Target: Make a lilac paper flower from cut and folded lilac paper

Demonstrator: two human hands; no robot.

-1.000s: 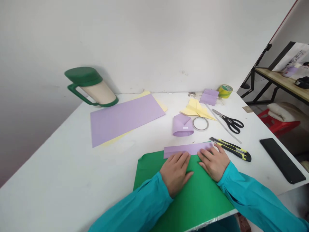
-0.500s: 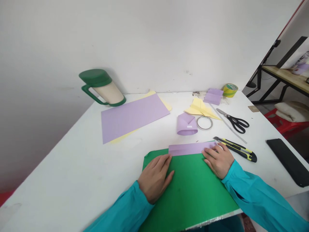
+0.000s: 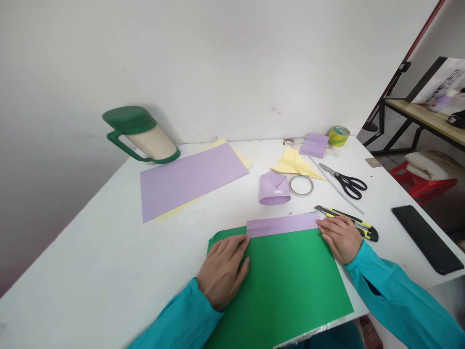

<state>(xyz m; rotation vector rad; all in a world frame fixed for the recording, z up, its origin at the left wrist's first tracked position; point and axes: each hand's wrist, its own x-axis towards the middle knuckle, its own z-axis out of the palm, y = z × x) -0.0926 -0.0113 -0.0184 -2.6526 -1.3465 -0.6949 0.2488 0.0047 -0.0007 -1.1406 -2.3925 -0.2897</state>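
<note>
A folded strip of purple paper (image 3: 281,225) lies along the far edge of a green sheet (image 3: 286,281). My left hand (image 3: 223,271) rests flat on the green sheet, fingers stretched out, with its fingertips touching the strip's left end. At the strip's right end, the fingertips of my right hand (image 3: 340,237) press down, its fingers extended and flat. Beside that hand, and partly behind its fingers, is a yellow and black box cutter (image 3: 363,227). Neither hand grips anything.
Farther back lie a folded purple paper piece (image 3: 275,189), a tape ring (image 3: 301,185), a yellow paper plane (image 3: 294,162) and scissors (image 3: 345,180). A large purple sheet (image 3: 192,179) and a green-lidded jug (image 3: 145,135) stand left. A black flat object (image 3: 426,238) sits right.
My right hand has slid rightward along the strip to its right end. My left hand stays at the left end. The view has shifted slightly.
</note>
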